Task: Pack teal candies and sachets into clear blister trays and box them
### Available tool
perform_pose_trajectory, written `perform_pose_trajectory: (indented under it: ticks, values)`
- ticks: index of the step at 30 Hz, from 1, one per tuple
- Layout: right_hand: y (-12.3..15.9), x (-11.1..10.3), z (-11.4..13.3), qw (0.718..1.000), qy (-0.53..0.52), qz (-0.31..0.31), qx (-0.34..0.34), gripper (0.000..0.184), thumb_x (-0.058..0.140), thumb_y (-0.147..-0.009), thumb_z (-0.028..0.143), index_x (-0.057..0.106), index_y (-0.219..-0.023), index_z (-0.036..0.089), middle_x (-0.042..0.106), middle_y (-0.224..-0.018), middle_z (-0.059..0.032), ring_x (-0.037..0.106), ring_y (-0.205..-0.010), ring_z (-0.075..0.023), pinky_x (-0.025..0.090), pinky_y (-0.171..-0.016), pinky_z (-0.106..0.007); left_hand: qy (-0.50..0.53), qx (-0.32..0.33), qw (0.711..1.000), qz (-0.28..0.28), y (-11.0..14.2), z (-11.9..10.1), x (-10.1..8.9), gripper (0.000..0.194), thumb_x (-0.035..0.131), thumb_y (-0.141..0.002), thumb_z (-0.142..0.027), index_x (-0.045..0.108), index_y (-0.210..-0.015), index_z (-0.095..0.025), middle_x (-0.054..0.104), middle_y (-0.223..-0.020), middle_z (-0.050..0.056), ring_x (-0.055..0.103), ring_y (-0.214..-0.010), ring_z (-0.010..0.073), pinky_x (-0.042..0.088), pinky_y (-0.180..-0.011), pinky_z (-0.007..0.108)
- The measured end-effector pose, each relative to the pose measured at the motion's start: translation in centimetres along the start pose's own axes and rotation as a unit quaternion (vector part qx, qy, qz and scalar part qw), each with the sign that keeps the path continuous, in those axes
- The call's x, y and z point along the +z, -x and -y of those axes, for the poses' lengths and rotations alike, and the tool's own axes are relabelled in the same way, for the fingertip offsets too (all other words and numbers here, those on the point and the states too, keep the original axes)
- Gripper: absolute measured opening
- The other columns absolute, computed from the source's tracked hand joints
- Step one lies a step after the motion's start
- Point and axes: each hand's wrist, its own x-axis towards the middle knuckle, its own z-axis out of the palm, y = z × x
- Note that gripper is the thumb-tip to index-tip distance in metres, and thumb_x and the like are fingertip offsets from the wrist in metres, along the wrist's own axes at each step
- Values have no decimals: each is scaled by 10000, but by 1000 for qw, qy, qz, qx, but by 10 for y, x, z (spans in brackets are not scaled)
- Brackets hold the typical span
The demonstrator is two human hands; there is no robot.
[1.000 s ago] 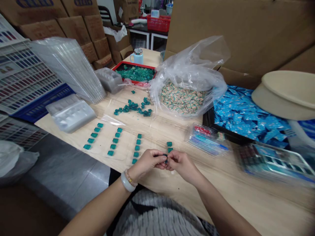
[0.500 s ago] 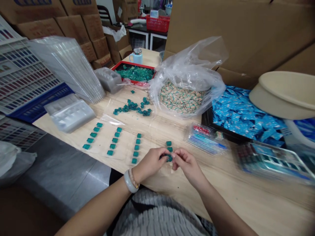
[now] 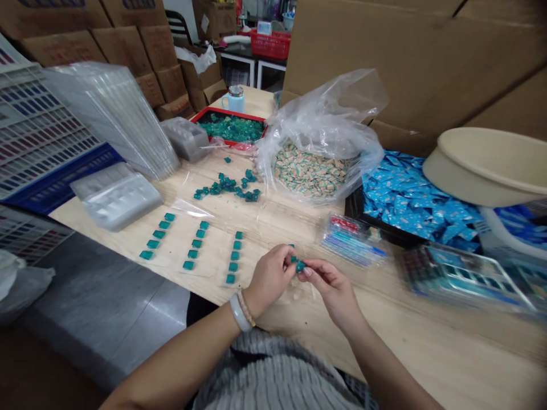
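Note:
Over the wooden table [image 3: 410,307], my left hand [image 3: 271,276] and my right hand [image 3: 335,293] meet fingertip to fingertip. Both are closed in a pinch. A small teal square piece [image 3: 300,266] shows between the right thumb and forefinger. More teal shows at the left fingertips, where the fingers partly hide it. Just behind them, another teal square on the table is mostly covered. Left of my hands, similar squares lie in three neat columns: a near column [image 3: 233,255], a middle column [image 3: 195,244] and a far column [image 3: 159,234].
Loose teal pieces [image 3: 226,183] lie farther back, before a red-rimmed tray [image 3: 194,119] of more. A clear bag [image 3: 316,128] holds small printed squares. Blue packets [image 3: 419,193], a cream basin [image 3: 482,171] and plastic-packed sets [image 3: 352,242] stand right; clear trays [image 3: 119,199] left.
My hands have shifted slightly, and the teal piece at my right fingertips now shows more plainly. The table squares keep their columns; the whole view has moved a little.

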Motion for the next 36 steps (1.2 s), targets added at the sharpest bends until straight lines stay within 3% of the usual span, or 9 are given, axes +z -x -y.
perform_pose_trajectory:
  ticks: [4,9,13,16,19,25,28,33,36]
  values:
    - [-1,-5,1,999,1,-19,36,277,698,-564,337,583,-746,163,607,-607,9,556,-544,-111,465,-586,-268,-64,100,992,51,0,2,0,206,404,-789,-147,581,-888,-185,545,-856,30,512,-817,127,413,-720,228]
    - [-5,-19,-12,985,170,-13,-6,184,601,-640,308,565,-738,156,570,-605,-3,532,-535,-125,452,-547,-279,-54,81,987,125,2,12,-2,260,371,-819,-180,591,-955,-196,591,-898,36,533,-833,134,411,-751,235]
    - [-3,-24,-26,885,433,102,-140,159,458,-719,138,597,-794,153,581,-744,-63,540,-673,-163,453,-642,-312,-31,-11,989,141,6,26,3,278,341,-827,-204,610,-787,-148,609,-755,39,541,-720,135,401,-698,234]
    - [-3,-19,-33,816,516,171,-197,242,391,-742,68,603,-835,138,572,-831,-103,539,-768,-184,459,-703,-328,-20,-32,985,167,8,33,8,336,283,-845,-226,566,-683,-146,584,-680,32,518,-654,129,385,-650,230]
    - [-6,-15,-37,780,548,205,-222,271,385,-739,35,606,-856,140,575,-870,-112,531,-820,-194,463,-737,-336,-5,-56,984,168,7,35,10,321,257,-851,-236,529,-704,-152,557,-676,26,495,-642,125,374,-630,228]
    - [-6,-21,-43,799,534,178,-212,358,381,-709,-4,566,-974,150,580,-886,-89,535,-849,-180,469,-759,-332,97,-152,974,140,4,34,8,217,335,-822,-279,510,-769,-163,514,-673,6,470,-654,126,366,-633,236]
    - [1,-21,-34,812,511,165,-229,364,394,-702,6,558,-986,165,557,-946,-88,536,-877,-174,464,-778,-326,285,-247,918,124,5,31,5,251,372,-812,-363,502,-818,-149,500,-685,3,451,-607,111,364,-595,235]
    - [11,2,-8,838,480,94,-243,247,428,-790,155,536,-1009,193,554,-924,-78,544,-844,-177,465,-749,-327,595,-353,712,121,3,10,-9,417,314,-824,-478,504,-884,-111,518,-758,44,502,-674,107,393,-669,243]
    - [9,17,-4,851,460,85,-237,173,436,-785,160,559,-906,178,562,-876,-72,545,-816,-174,459,-730,-312,622,-352,688,129,2,-3,-14,421,310,-833,-465,525,-883,-107,541,-835,67,516,-727,110,395,-712,237]
